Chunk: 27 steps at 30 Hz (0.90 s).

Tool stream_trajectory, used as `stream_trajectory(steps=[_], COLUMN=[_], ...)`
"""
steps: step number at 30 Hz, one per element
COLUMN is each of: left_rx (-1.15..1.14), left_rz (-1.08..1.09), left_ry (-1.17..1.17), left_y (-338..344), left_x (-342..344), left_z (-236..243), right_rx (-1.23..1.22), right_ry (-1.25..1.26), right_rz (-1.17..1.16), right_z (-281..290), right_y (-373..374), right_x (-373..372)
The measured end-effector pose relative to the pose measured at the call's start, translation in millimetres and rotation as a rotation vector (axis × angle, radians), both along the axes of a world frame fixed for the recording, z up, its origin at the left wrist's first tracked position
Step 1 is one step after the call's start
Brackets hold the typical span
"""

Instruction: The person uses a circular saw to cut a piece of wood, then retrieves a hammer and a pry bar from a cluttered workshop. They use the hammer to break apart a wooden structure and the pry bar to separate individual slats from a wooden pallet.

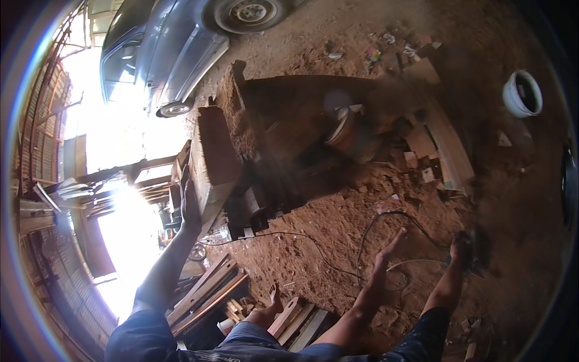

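Observation:
My left hand (189, 202) grips the side of a long upright wooden timber (212, 142) left of centre, with a pale sawn face along it. My right hand (459, 247) is low at the right, closed on a dark tool (474, 259) whose shape is hard to make out; cords lie on the dirt beside it. A dark wooden bench or stack (301, 90) stretches behind the timber, with sawdust on it and a round container (341, 127) in shadow. My bare feet show between my hands.
A dark car (163, 48) stands at the top. Loose boards (446, 151) lie at the right near a white bucket (522, 93); more planks (205, 289) lie by my legs. A black cable (313, 240) crosses the sawdust-covered ground (325, 253). A corrugated wall runs along the left.

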State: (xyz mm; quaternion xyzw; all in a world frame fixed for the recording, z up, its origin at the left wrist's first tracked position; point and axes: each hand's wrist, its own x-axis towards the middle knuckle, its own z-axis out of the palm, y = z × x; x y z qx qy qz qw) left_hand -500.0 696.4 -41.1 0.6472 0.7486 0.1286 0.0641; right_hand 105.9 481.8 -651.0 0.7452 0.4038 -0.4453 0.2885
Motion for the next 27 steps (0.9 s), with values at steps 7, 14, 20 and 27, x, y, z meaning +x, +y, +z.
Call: stream_trajectory(steps=[7, 14, 20, 27], left_rx=[-0.030, 0.129, 0.104, -0.130], left_rz=[0.042, -0.234, 0.180, 0.177], left_ry=[0.037, 0.480, 0.011, -0.382], left_y=[-3, -6, -49, -189], left_x=[1, -11, -2, 4], left_z=[-24, -10, -16, 92], right_rx=[0.486, 0.698, 0.771, 0.561], right_ry=[-0.164, 1.007, 1.363, 0.926], right_rz=[0.130, -0.511, -0.700, -0.119], right_z=[-64, 252, 542, 634], right_y=[-70, 94, 298, 376], right_x=[-29, -224, -284, -364])
